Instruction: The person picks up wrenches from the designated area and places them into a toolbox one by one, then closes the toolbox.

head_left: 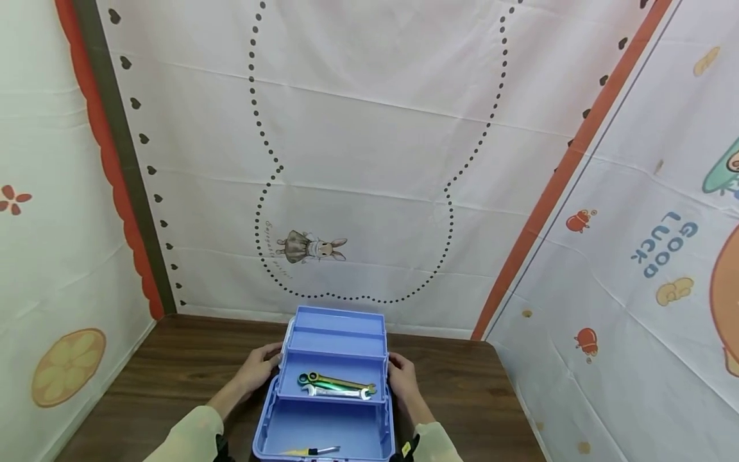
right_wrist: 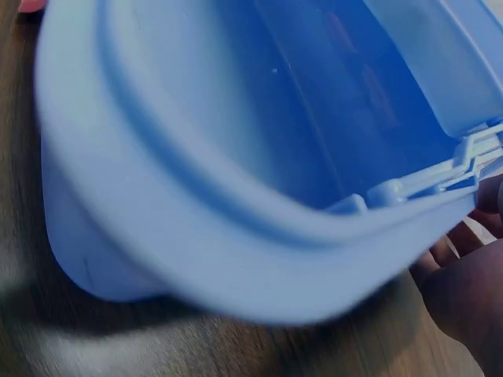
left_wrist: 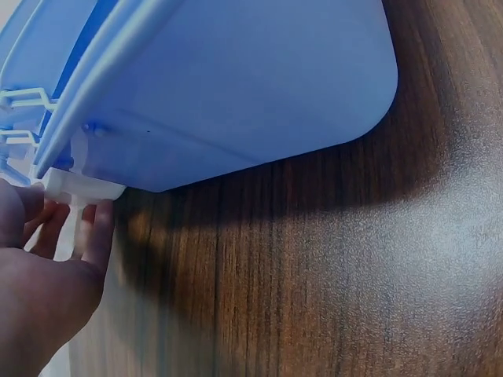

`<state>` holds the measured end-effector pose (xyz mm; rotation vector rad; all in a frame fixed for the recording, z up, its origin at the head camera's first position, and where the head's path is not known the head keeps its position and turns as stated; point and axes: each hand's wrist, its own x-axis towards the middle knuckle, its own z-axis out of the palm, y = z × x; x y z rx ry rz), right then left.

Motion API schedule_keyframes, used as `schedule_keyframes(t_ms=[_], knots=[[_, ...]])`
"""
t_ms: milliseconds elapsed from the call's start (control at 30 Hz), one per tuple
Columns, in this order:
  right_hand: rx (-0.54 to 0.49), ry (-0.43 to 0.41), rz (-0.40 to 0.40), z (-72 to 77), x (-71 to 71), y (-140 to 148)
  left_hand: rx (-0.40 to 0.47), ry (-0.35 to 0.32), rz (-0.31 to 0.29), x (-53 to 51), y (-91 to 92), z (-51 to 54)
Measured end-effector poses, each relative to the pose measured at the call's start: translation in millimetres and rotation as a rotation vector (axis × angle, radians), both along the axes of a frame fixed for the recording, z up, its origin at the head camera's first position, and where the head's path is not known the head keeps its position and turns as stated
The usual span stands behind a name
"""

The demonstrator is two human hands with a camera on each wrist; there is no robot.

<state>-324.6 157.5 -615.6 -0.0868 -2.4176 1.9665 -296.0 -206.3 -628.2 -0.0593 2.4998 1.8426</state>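
A blue toolbox (head_left: 324,420) stands opened on the table, its tiers folded back. Several wrenches (head_left: 337,386) lie together in the middle tray, gold, green and silver. A screwdriver (head_left: 312,451) with a yellow and black handle lies in the bottom compartment. At the box's far left side my left hand (head_left: 258,367) grips it; in the left wrist view its fingertips touch a white part (left_wrist: 82,187), perhaps the carrying handle. Opposite, my right hand (head_left: 403,378) holds the right side near the hinge links (right_wrist: 464,161), thumb above, other fingers partly hidden behind the rim.
The brown wooden table (head_left: 462,398) extends on both sides of the box. Behind it hangs a white printed cloth (head_left: 369,256), close to the raised lid. More printed cloth (head_left: 623,269) lines the right side, and another cloth (head_left: 58,256) the left.
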Motion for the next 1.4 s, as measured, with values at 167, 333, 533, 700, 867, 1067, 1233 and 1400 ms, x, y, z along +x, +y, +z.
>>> schedule_keyframes(t_ms=[167,333,533,700,867,1067,1233,1400], knots=[[-0.081,0.026,-0.031,8.2,10.3,1,-0.017,0.053,0.004,-1.1,2.5,1.7],[-0.146,0.051,-0.032,21.3,16.3,-1,-0.007,0.114,0.029,-0.9,1.3,9.5],[-0.196,0.101,-0.063,14.3,11.6,2,-0.01,0.176,0.048,1.3,-1.0,18.9],[-0.264,0.117,-0.035,19.0,18.7,8,-0.014,0.189,0.021,7.1,-4.1,30.2],[-0.234,0.122,0.011,27.0,22.9,13,0.011,0.159,0.006,13.2,-6.1,38.6],[-0.005,0.151,0.02,38.5,31.0,17,0.05,0.136,-0.024,22.4,-6.2,47.5],[0.14,0.179,0.032,50.1,37.4,21,-0.017,0.125,-0.05,36.8,-7.4,59.5],[0.153,0.163,0.061,63.6,43.1,25,-0.047,0.073,-0.079,47.3,-6.1,75.2]])
